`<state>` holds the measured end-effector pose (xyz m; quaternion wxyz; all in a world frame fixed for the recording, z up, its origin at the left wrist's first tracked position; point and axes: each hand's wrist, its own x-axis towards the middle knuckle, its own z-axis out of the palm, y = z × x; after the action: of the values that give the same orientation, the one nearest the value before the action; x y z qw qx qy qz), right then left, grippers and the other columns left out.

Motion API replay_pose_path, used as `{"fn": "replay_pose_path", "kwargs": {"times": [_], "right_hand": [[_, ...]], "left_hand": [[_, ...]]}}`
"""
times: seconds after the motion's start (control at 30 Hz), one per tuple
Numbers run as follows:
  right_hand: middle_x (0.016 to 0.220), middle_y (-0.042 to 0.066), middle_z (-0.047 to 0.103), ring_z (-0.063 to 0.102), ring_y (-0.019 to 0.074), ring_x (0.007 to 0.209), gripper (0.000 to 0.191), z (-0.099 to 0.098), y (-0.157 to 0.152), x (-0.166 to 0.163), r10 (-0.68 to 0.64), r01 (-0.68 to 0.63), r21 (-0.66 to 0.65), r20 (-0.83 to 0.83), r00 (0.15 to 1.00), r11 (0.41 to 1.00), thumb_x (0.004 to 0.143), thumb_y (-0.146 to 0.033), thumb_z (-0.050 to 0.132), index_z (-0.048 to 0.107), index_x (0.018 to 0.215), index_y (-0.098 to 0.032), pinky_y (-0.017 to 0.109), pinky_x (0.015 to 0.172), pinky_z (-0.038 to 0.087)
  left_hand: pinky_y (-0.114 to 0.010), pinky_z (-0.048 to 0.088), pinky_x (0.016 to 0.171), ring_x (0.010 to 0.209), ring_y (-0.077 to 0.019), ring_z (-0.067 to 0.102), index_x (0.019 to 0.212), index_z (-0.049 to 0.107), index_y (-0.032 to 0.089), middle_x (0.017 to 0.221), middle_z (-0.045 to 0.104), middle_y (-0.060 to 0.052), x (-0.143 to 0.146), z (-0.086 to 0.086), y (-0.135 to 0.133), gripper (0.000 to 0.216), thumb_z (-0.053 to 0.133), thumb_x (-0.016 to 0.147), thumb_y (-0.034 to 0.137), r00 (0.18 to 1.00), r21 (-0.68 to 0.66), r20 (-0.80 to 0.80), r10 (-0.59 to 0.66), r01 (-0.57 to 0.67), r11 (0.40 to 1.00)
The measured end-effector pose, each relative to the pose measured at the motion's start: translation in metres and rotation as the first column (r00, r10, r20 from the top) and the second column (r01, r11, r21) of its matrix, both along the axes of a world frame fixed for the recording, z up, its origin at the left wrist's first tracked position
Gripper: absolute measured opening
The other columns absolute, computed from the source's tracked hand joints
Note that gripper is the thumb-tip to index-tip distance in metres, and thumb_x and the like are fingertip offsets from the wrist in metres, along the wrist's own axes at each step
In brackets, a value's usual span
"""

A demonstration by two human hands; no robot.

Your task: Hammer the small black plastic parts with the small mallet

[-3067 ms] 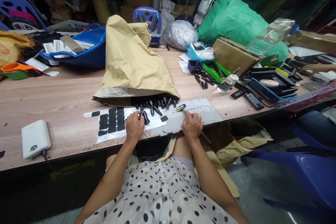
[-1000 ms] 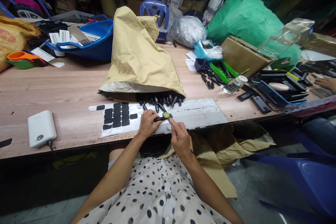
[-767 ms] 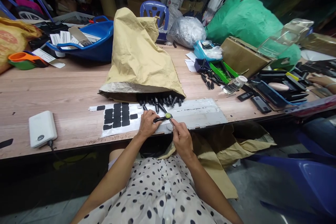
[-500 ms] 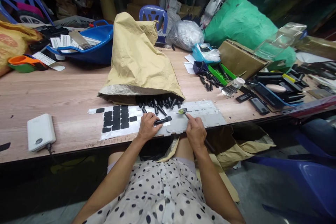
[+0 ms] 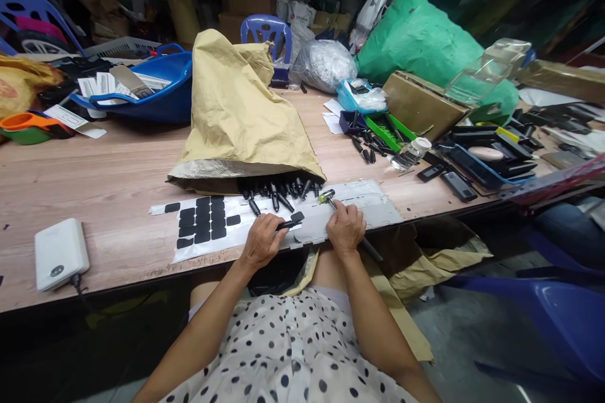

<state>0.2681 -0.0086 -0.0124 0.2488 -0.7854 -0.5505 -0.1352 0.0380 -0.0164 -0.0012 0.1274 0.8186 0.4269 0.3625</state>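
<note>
My left hand [image 5: 265,239] is closed around a slim black rod-like part [image 5: 289,223], which lies over the grey board [image 5: 368,208] with a flat dark tab at its far end. In my right hand [image 5: 346,227] is a small mallet [image 5: 327,196] with a yellow-green and metal head; its black handle runs back past the wrist. The mallet head is up and to the right of the black part, apart from it. Beside my left hand a white backing sheet [image 5: 231,240] carries rows of black rounded stickers [image 5: 203,219]. Several black tubular pieces [image 5: 275,196] spill from a tan sack [image 5: 246,126].
A white power bank [image 5: 61,255] with a cable lies at the left edge. Behind are a blue basin [image 5: 155,104] and an orange cup-like item [image 5: 33,121]. To the right stand a green tray [image 5: 385,132], a clear bottle [image 5: 411,154] and a dark tray [image 5: 477,167] of parts.
The whole scene has shifted slightly left as the view turned. The mallet stays in my right hand, its head and handle turned a little. My left hand still holds the black part.
</note>
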Motion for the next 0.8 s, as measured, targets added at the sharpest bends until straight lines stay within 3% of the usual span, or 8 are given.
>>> {"fn": "replay_pose_path", "kwargs": {"times": [0.13,0.23,0.3,0.37,0.5,0.67,0.73,0.8], "right_hand": [[0.088,0.008,0.055,0.044,0.0234,0.083,0.034,-0.001,0.0,0.0,-0.005,0.005,-0.019,0.024,1.0,1.0,0.088,-0.011,0.053,0.075,0.112,-0.022,0.033,0.067,0.026],[0.088,0.008,0.055,0.045,0.0236,0.082,0.034,-0.002,0.0,0.0,-0.01,0.011,-0.01,0.056,0.998,1.0,0.087,-0.011,0.052,0.074,0.111,-0.022,0.033,0.067,0.026],[0.087,0.008,0.055,0.044,0.0237,0.082,0.034,-0.003,0.001,0.0,-0.009,0.009,-0.01,0.07,0.997,1.0,0.087,-0.012,0.052,0.074,0.111,-0.022,0.033,0.067,0.026],[0.087,0.008,0.055,0.044,0.0239,0.083,0.034,-0.003,0.001,0.0,-0.008,0.009,-0.011,0.076,0.997,1.0,0.087,-0.012,0.052,0.074,0.111,-0.021,0.033,0.067,0.026],[0.087,0.008,0.054,0.044,0.024,0.083,0.034,-0.003,0.001,0.0,-0.013,0.014,-0.012,0.075,0.997,1.0,0.087,-0.012,0.052,0.073,0.112,-0.021,0.033,0.067,0.026],[0.087,0.008,0.053,0.044,0.0238,0.082,0.034,-0.002,0.001,-0.001,-0.012,0.014,-0.02,0.071,0.997,1.0,0.088,-0.012,0.052,0.074,0.112,-0.021,0.033,0.067,0.026],[0.087,0.008,0.053,0.043,0.0239,0.083,0.033,-0.001,0.001,-0.002,-0.013,0.015,-0.022,0.063,0.998,1.0,0.089,-0.012,0.051,0.074,0.112,-0.021,0.033,0.067,0.026],[0.088,0.008,0.053,0.043,0.0241,0.083,0.034,-0.001,0.001,-0.002,-0.014,0.015,-0.028,0.049,0.999,1.0,0.089,-0.012,0.051,0.074,0.111,-0.022,0.034,0.068,0.026]], "left_hand": [[-0.031,0.053,0.071,0.078,-0.0191,0.065,0.109,0.064,0.018,0.087,0.069,-0.008,-0.003,-0.011,-0.036,0.027,0.043,0.102,0.033,0.971,0.004,0.013,-0.237,0.237,0.971],[-0.03,0.053,0.069,0.076,-0.0195,0.068,0.107,0.066,0.018,0.086,0.072,-0.009,-0.008,-0.027,-0.062,0.029,0.043,0.101,0.034,0.941,-0.145,-0.096,-0.325,0.309,0.94],[-0.031,0.054,0.071,0.081,-0.0217,0.071,0.107,0.067,0.019,0.091,0.074,-0.01,-0.012,-0.034,-0.07,0.028,0.043,0.1,0.032,0.936,-0.37,-0.223,-0.273,0.178,0.912],[-0.032,0.055,0.074,0.089,-0.0246,0.073,0.11,0.067,0.021,0.098,0.075,-0.01,-0.015,-0.034,-0.069,0.025,0.046,0.098,0.028,0.892,-0.586,-0.388,-0.232,-0.044,0.809],[-0.033,0.054,0.079,0.101,-0.0286,0.072,0.106,0.07,0.022,0.106,0.075,-0.011,-0.015,-0.017,-0.061,0.022,0.058,0.088,0.019,0.765,-0.761,-0.53,-0.367,-0.237,0.604],[-0.03,0.049,0.074,0.089,-0.0256,0.071,0.083,0.069,0.021,0.093,0.075,-0.008,-0.007,0.021,-0.058,0.011,0.059,0.087,0.025,0.874,-0.737,-0.375,-0.31,-0.079,0.672],[-0.028,0.046,0.067,0.078,-0.0213,0.068,0.079,0.066,0.021,0.082,0.073,-0.005,-0.005,0.033,-0.048,0.022,0.055,0.091,0.036,0.96,-0.679,-0.241,-0.141,-0.063,0.731],[-0.028,0.043,0.062,0.069,-0.0195,0.064,0.076,0.062,0.021,0.072,0.069,-0.003,-0.005,0.041,-0.03,0.032,0.05,0.093,0.045,0.973,-0.594,-0.189,0.131,-0.219,0.774]]}}
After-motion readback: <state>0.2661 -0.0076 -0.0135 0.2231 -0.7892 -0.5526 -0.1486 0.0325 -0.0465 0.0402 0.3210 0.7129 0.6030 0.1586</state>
